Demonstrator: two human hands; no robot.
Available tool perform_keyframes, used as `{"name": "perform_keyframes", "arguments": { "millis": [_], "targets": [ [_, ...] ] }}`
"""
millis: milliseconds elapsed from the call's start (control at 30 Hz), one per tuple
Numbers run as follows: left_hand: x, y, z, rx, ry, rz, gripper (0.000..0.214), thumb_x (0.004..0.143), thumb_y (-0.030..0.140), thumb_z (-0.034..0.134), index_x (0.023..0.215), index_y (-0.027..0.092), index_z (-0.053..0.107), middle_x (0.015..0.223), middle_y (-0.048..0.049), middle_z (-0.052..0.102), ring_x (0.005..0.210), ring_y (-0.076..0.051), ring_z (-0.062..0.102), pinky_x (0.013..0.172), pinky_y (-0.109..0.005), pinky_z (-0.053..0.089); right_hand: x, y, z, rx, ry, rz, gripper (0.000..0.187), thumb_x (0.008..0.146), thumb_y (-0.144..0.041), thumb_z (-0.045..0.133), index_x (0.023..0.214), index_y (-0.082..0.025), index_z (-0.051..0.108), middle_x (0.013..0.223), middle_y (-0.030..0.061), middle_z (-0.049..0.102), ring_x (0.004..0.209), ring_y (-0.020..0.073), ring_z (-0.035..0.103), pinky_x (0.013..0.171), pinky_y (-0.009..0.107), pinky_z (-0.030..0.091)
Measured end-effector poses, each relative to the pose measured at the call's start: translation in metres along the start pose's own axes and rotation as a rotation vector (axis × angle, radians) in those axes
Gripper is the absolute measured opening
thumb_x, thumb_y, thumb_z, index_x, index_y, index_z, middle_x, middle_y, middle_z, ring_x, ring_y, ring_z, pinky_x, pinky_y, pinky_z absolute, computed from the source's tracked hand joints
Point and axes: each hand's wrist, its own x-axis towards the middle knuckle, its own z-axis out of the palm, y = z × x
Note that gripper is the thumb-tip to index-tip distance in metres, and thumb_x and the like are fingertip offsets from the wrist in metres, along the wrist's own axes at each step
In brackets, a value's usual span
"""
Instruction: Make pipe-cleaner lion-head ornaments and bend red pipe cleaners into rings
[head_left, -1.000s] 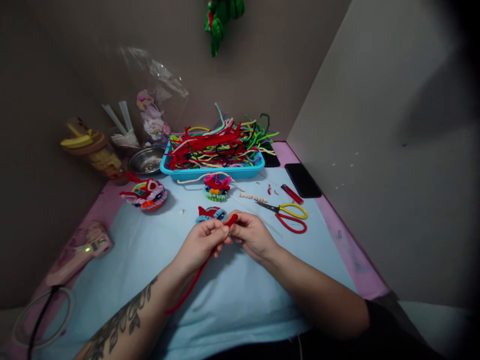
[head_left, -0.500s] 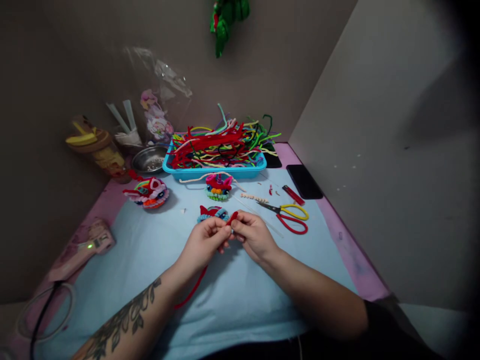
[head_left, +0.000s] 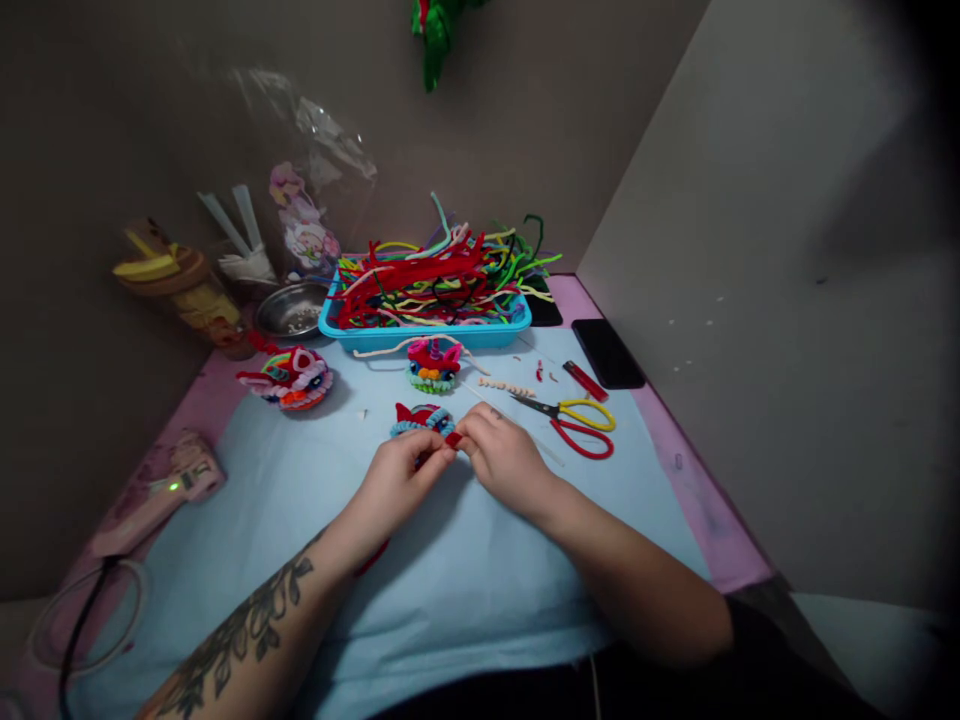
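Scissors [head_left: 556, 411] lie to the right, blue tray [head_left: 502, 341] of loose pipe cleaners [head_left: 427, 272] at back, red-and-blue lion head [head_left: 412, 415] partly blocked by left hand [head_left: 403, 477] and right hand [head_left: 505, 466], both closed in fingertip pinches on red pipe cleaner [head_left: 453, 440] between them above blue cloth [head_left: 480, 600].

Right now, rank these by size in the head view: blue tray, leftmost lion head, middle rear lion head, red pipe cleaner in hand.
Blue tray
Leftmost lion head
Middle rear lion head
Red pipe cleaner, visible parts only
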Motion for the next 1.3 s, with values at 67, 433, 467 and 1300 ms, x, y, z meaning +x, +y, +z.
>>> {"name": "perform_keyframes", "arguments": {
  "millis": [67,433,467,1300],
  "targets": [
    [0.001,0.000,-0.001,0.015,-0.008,0.001,0.022,0.078,0.031,0.057,0.061,0.018,0.061,0.061,0.0002,0.059,0.060,-0.014,0.051,0.059,-0.023,0.037,0.000,0.000,0.000,-0.144,-0.058,-0.006,0.014,0.090,-0.016,0.045,0.087,-0.018,0.059,0.090,0.0072,0.058,0.082,0.0184,0.053,0.067,0.027,0.041],
    [0.001,-0.009,-0.004,-0.135,0.002,-0.202,0.018,0.067,0.033,0.069,0.076,0.018,0.069,0.059,-0.0010,0.066,0.050,-0.015,0.058,0.052,-0.024,0.043,-0.001,0.002,0.000,-0.442,-0.186,-0.092,0.011,0.090,-0.018,0.050,0.088,-0.018,0.061,0.093,0.0091,0.061,0.087,0.0223,0.052,0.059,0.028,0.039],
    [0.001,-0.008,-0.004,-0.124,0.007,-0.200,0.016,0.068,0.033,0.069,0.075,0.018,0.069,0.059,-0.0008,0.066,0.049,-0.014,0.057,0.051,-0.023,0.042,-0.001,0.001,0.001,-0.450,-0.198,-0.094,0.011,0.089,-0.016,0.050,0.089,-0.018,0.061,0.094,0.0096,0.061,0.087,0.0225,0.052,0.059,0.028,0.039],
    [-0.002,0.006,-0.003,-0.496,0.054,-0.240,0.019,0.074,0.033,0.069,0.078,0.015,0.063,0.063,0.0005,0.063,0.057,-0.011,0.058,0.056,-0.021,0.043,0.002,-0.005,-0.010,0.333,0.174,0.057,0.014,0.085,-0.015,0.043,0.073,-0.019,0.050,0.075,0.0028,0.052,0.075,0.0166,0.051,0.070,0.029,0.041]
  ]
}}
